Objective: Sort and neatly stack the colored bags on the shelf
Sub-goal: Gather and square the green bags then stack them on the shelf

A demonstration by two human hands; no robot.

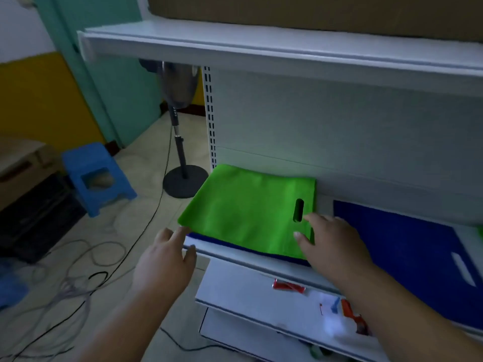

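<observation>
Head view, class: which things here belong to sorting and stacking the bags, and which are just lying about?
Belong to the job:
- flat green fabric bag with a slot handle
- flat dark blue bag
- white metal shelf
- left hand
- right hand

Lying about:
- blue plastic stool
- black standing fan
- loose cables on the floor

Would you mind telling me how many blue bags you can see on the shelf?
2: one blue bag lies flat at the right of the shelf, and another blue bag peeks out beneath the green bag. More may be hidden under that stack.
</observation>
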